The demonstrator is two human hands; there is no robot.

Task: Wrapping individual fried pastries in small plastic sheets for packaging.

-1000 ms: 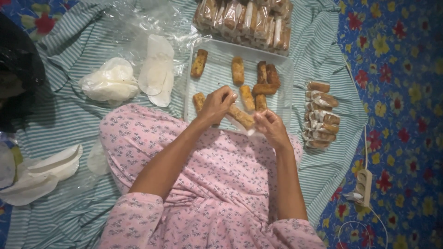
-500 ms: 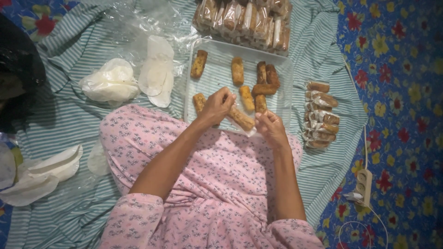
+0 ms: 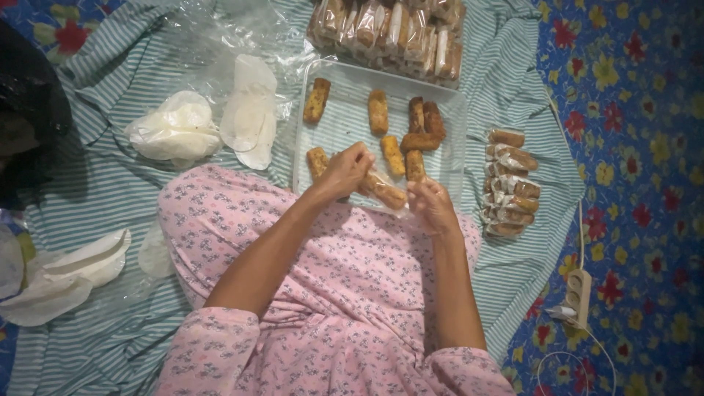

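— So, what are the hands doing over the pink lap?

— Both hold one fried roll in clear wrap (image 3: 383, 191): left hand (image 3: 345, 170) fingers clamped on one end, right hand (image 3: 433, 207) fingers pinching the other. Keeping the film taut looks wise.

— And beyond?

— A clear tray (image 3: 455, 158) holds bare fried rolls (image 3: 414, 139); wrapped rolls (image 3: 510, 183) lie stacked right, with a packed batch (image 3: 389, 33) farthest.

Bare striped cloth (image 3: 103, 183) lies open left of the clear rectangular plastic tray (image 3: 345, 81). Fried brown sticks (image 3: 418, 139) crowd the tray's right half; its left half has gaps. A stack of plastic-wrapped sticks (image 3: 510, 183) blocks the right side, and bagged packs (image 3: 392, 33) block the far edge.
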